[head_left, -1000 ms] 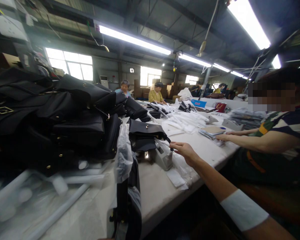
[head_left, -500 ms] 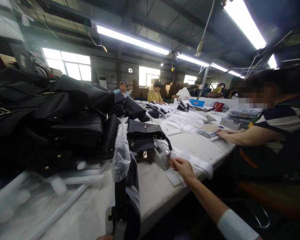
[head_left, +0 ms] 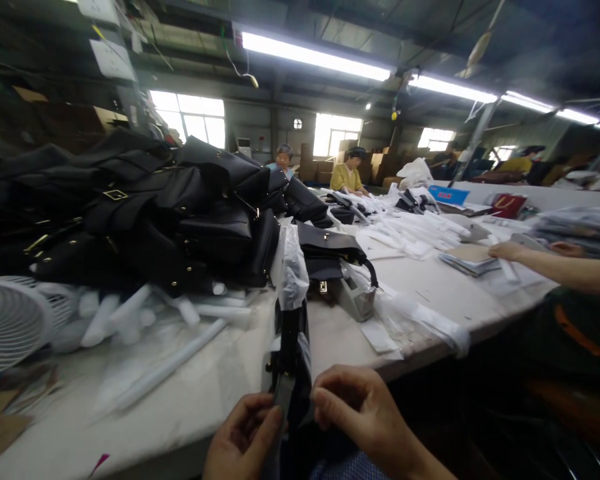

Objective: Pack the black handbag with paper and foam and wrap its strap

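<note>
A black bag point(head_left: 301, 333) stands on edge at the table's front, its upper strap wrapped in clear plastic point(head_left: 293, 267). My left hand point(head_left: 247, 433) is at its lower left, fingers pinched on a grey strip point(head_left: 283, 395) at the strap's lower end. Just right of the bag is my right hand point(head_left: 357, 407), fingers curled with thumb and forefinger together; whatever they hold is too small to make out. Beyond lies another black bag point(head_left: 325, 257) with a gold clasp, beside a grey tape dispenser point(head_left: 357, 300).
Black bags point(head_left: 215, 227) are heaped at the left, behind white rolls point(head_left: 130, 310) and a white fan point(head_left: 10, 327). White wrapping point(head_left: 405, 230) covers the far table point(head_left: 480, 303). A co-worker's hand point(head_left: 507, 251) touches flat stacked pieces at right; two people sit at the back.
The view has turned right. My right hand has come back from the tape dispenser to beside the wrapped bag. More of my left hand now shows at the strap.
</note>
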Action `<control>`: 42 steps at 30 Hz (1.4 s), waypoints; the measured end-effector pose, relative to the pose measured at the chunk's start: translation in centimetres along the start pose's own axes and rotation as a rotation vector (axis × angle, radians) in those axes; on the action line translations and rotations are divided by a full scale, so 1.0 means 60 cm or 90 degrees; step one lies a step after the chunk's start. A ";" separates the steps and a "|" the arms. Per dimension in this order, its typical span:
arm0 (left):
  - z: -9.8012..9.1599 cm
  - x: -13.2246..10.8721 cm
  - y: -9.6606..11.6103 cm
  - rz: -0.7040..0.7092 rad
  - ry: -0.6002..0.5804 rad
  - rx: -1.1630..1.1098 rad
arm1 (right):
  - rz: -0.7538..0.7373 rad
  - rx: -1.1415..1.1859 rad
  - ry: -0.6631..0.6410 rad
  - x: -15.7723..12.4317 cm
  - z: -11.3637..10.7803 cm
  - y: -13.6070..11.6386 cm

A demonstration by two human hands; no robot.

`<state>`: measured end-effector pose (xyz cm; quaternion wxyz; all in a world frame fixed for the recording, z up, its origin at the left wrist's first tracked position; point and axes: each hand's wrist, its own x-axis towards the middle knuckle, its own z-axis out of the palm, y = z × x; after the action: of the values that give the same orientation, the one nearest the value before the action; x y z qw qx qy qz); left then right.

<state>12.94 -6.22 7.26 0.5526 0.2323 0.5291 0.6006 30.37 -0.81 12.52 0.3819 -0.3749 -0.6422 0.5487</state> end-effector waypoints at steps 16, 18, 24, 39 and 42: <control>0.002 -0.010 0.013 0.101 -0.034 0.005 | 0.014 -0.294 0.140 0.027 0.069 0.006; -0.001 -0.009 0.012 0.097 -0.042 -0.008 | 0.039 -0.269 0.130 0.027 0.067 0.005; -0.019 -0.003 0.000 -0.049 -0.082 -0.109 | 0.142 0.112 -0.079 0.012 0.049 0.012; -0.025 -0.008 0.005 -0.166 -0.123 -0.138 | -0.025 -0.031 0.165 -0.007 0.116 0.044; -0.024 -0.010 0.007 -0.164 -0.132 -0.134 | -0.028 -0.076 0.197 -0.005 0.121 0.040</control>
<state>11.67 -7.22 7.35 0.6974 0.1644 0.4291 0.5500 24.12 -3.84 9.34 0.4651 -0.4628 -0.6151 0.4373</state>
